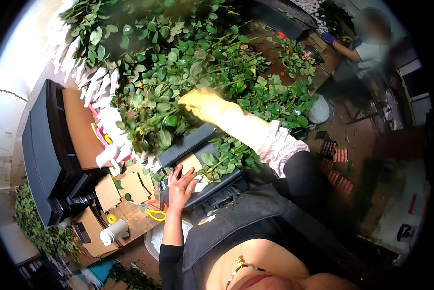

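Note:
My right hand [197, 104], in a long yellow rubber glove, reaches over a big heap of leafy green stems [197, 67]. Its gloved fingers are closed on a leafy stem [171, 117] that runs out to the left; the fingertips are partly lost among leaves. Bare, my left hand [180, 187] lies palm down with fingers apart at the left end of a dark trough [185, 145]. Leaves and a piece of brown cardboard [189, 162] show inside the trough. White-wrapped flower heads [113, 125] line the heap's left side.
Left of me, orange-and-yellow-handled scissors [156, 212], cardboard pieces [135, 187] and a white cup [114, 233] lie on the wooden table [139, 224]. Dark stacked boxes [45, 154] stand at far left. At the far right, a co-worker [371, 53] wears a purple glove.

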The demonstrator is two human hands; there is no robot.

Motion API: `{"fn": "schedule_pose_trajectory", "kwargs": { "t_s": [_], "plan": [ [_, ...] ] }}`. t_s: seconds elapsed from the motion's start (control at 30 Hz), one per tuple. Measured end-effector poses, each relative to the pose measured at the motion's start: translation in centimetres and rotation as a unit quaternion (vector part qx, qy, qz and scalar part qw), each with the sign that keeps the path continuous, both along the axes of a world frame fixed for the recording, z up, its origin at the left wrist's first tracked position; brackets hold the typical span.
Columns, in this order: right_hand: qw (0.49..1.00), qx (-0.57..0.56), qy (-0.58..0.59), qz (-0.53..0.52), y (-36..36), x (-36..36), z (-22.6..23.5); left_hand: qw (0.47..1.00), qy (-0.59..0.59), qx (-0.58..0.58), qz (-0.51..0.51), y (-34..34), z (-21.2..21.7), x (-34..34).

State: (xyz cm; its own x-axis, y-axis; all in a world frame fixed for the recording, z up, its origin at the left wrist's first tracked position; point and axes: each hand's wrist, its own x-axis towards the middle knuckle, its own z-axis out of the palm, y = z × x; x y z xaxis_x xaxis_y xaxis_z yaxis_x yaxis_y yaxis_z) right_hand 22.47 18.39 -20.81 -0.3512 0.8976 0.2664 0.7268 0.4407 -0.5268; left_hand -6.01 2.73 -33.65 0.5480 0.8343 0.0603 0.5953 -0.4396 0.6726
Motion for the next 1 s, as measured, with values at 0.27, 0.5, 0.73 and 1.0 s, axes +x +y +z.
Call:
{"fn": "schedule_pose_trajectory", "kwargs": {
  "t_s": [0.27,0.5,0.73,1.0],
  "plan": [
    [0.997,0.035,-0.067,0.009,-2.2,2.5,-3.9,1.000,-0.007,0.015,-0.011,0.3,-0.1,-0.1],
    [0.843,-0.328,-0.416,0.097,1.7,6.0,-8.6,1.000,-0.013,0.015,0.000,0.2,0.1,-0.1],
    [0.963,0.035,-0.266,0.017,11.1,-2.1,-3.0,1.000,-0.003,0.013,0.003,0.2,0.2,0.0],
    [0.988,0.147,-0.041,-0.006,9.3,-1.3,2.1,0.998,-0.027,0.055,0.015,-0.2,-0.4,0.0]
  ]
}}
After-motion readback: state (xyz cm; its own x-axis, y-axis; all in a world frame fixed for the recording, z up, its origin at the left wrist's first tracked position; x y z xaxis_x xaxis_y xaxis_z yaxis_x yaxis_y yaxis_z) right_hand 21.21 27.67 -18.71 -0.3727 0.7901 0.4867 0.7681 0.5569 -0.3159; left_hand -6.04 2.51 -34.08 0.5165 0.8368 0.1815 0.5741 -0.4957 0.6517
